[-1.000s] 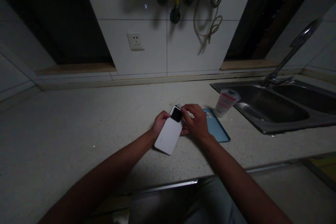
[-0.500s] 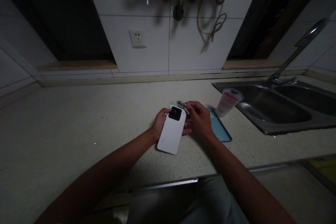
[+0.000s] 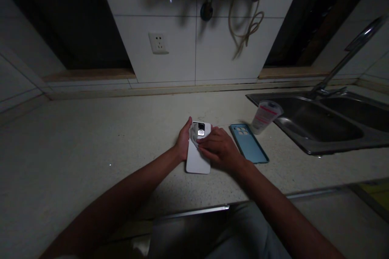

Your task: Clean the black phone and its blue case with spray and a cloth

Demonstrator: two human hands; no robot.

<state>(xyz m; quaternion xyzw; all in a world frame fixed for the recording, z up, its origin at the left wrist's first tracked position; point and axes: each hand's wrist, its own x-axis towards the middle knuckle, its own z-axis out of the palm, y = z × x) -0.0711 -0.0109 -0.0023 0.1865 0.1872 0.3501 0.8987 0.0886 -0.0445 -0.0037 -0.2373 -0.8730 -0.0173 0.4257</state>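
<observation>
My left hand [image 3: 183, 139] is wrapped round the left edge of a white smartphone [image 3: 197, 164], its back facing up and its dark camera block [image 3: 201, 128] at the far end. Across the phone's back lies my right hand [image 3: 219, 145], fingers pinched together on a small thin grey piece, like a cloth or wipe [image 3: 193, 134]. That piece touches the phone beside the camera block; its exact kind is hard to make out. To the right of my right hand, a blue phone case [image 3: 251, 145] with camera cut-outs rests on the counter.
A clear plastic cup with red print [image 3: 265, 117] stands tilted on the pale counter [image 3: 91, 137], just behind the case. Further right are a steel double sink [image 3: 316, 145] and its tap [image 3: 349, 54]. The tiled wall holds a socket [image 3: 158, 43], pipes and a hanging cord [image 3: 252, 28].
My right hand has moved left and down onto the phone's back with the grey piece. The phone has turned more upright, and more of the blue case now shows.
</observation>
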